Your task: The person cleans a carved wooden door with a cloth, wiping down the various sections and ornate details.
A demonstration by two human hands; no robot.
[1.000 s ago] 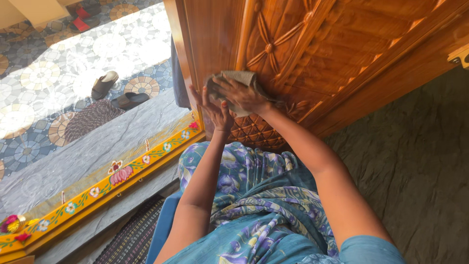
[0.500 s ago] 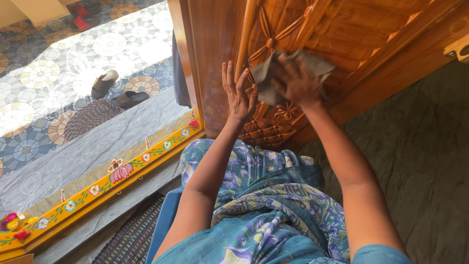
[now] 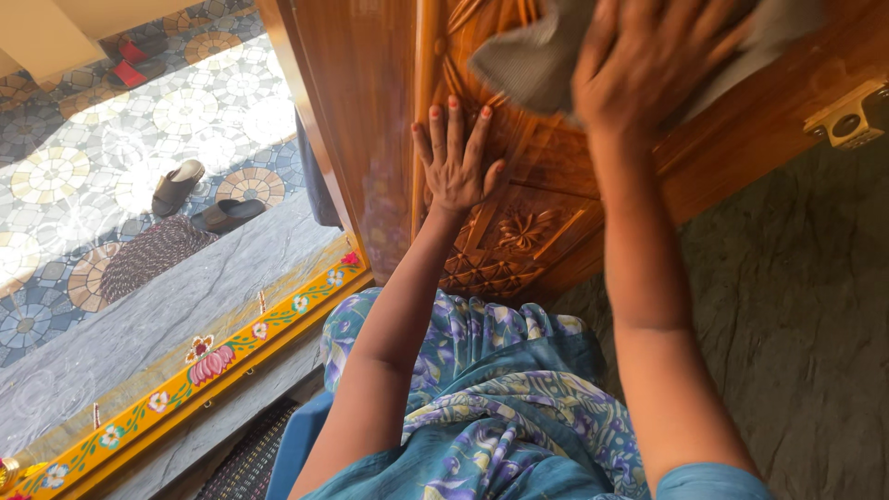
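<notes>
A carved wooden door (image 3: 528,222) stands open in front of me. My right hand (image 3: 648,60) presses a grey-brown cloth (image 3: 532,65) flat against the upper carved panel of the door. My left hand (image 3: 454,157) lies open with fingers spread on the door's carving, lower and to the left of the cloth. The cloth's right part shows past my right hand near the top edge of the view.
A metal latch (image 3: 847,116) sits on the door at right. A yellow painted threshold (image 3: 231,347) with flower patterns runs along the doorway. Two sandals (image 3: 199,199) and a round mat (image 3: 148,255) lie outside on patterned tiles. Grey floor spreads at right.
My right hand has slid the cloth up and to the right across the door. My left hand moved slightly up the carving and stays flat.
</notes>
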